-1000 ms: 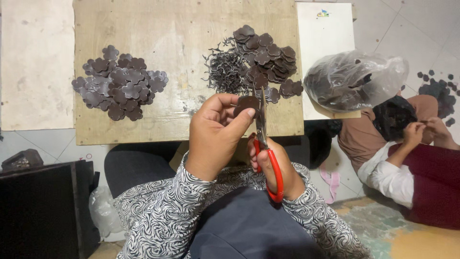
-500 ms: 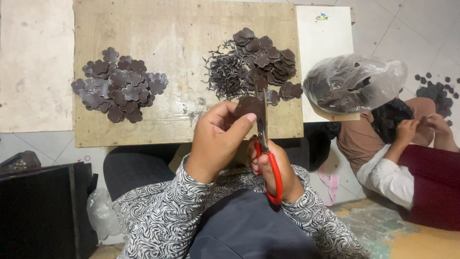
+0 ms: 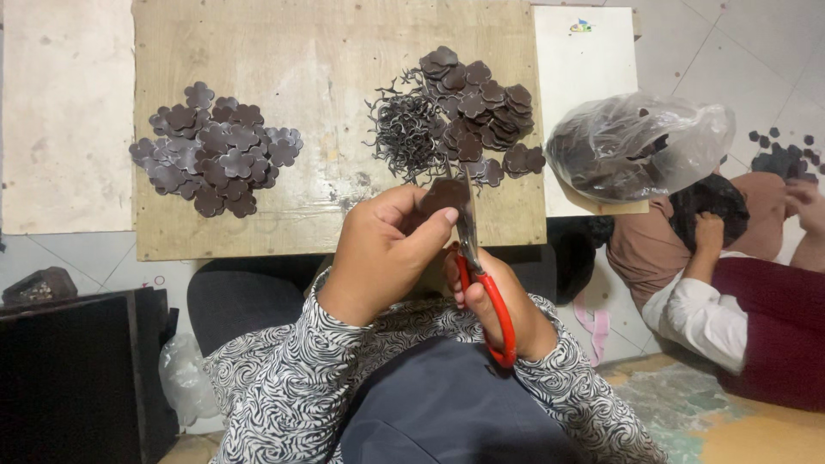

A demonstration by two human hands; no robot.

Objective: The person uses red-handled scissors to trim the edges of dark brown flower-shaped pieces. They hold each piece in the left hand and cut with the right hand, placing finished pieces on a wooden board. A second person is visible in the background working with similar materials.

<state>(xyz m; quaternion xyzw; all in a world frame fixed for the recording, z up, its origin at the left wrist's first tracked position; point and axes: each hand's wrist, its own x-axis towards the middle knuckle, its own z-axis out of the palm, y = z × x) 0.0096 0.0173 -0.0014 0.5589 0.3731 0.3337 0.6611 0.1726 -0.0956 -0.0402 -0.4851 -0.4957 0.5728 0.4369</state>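
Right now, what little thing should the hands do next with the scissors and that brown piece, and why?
Probably close the red-handled scissors a little along the edge of the brown piece. The left hand pinches that piece up against the blades, the right hand grips the handles, and a heap of thin trimmings lies beside the stack of uncut pieces on the board.

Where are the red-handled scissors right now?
In the head view, the red-handled scissors sit in the right hand, low centre, blades up beside the brown piece pinched by the left hand.

I see two heaps of brown flower-shaped pieces (image 3: 215, 150), one tangle of trimmings (image 3: 404, 133), one pair of red-handled scissors (image 3: 481, 283), one plastic bag (image 3: 640, 146).
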